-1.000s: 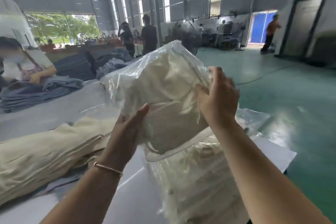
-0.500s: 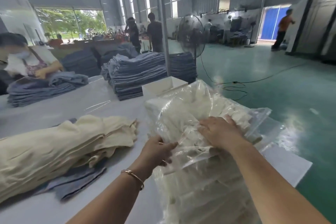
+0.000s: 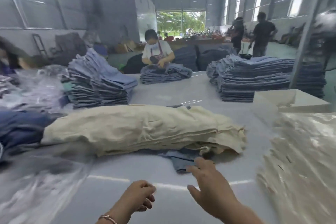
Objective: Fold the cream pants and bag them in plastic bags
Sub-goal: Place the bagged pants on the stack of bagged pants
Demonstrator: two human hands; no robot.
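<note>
The bagged cream pants have left the hands and joined the stack of filled plastic bags at three o'clock, so one round looks done. The right hand reaches open-fingered toward the unbagged cream pants at twelve o'clock on the worktop; the left hand hangs loosely curled, holding nothing.

A pile of cream pants lay across the grey worktop, its near right edge resting on a blue garment, with the stack of bagged cream pants at the right. The right hand reached forward with fingers spread above the blue garment, while the left hand, loosely curled and holding nothing, hovered over the worktop. Stacks of folded blue jeans stood farther back, where a seated person handled another pile.
</note>
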